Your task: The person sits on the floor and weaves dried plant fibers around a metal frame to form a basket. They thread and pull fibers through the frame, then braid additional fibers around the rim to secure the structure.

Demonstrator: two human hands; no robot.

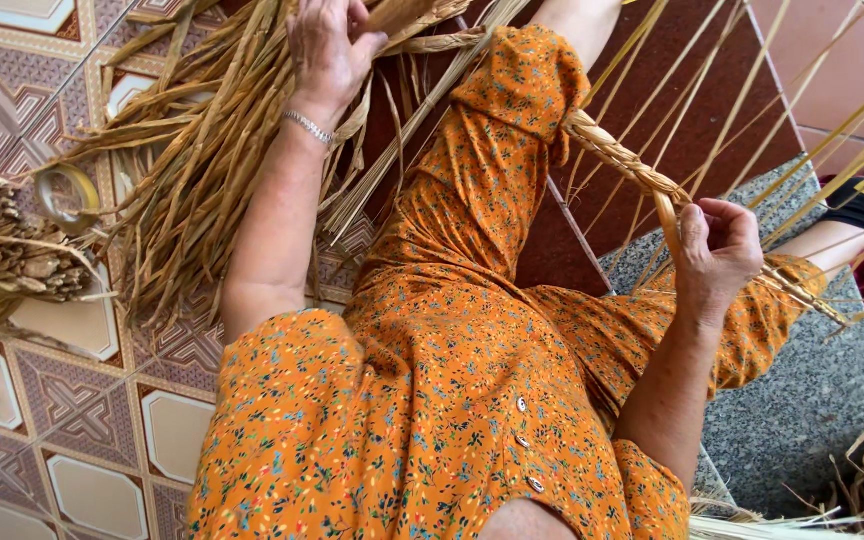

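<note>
No packages, labels, signs or screens appear anywhere in the head view.
</note>
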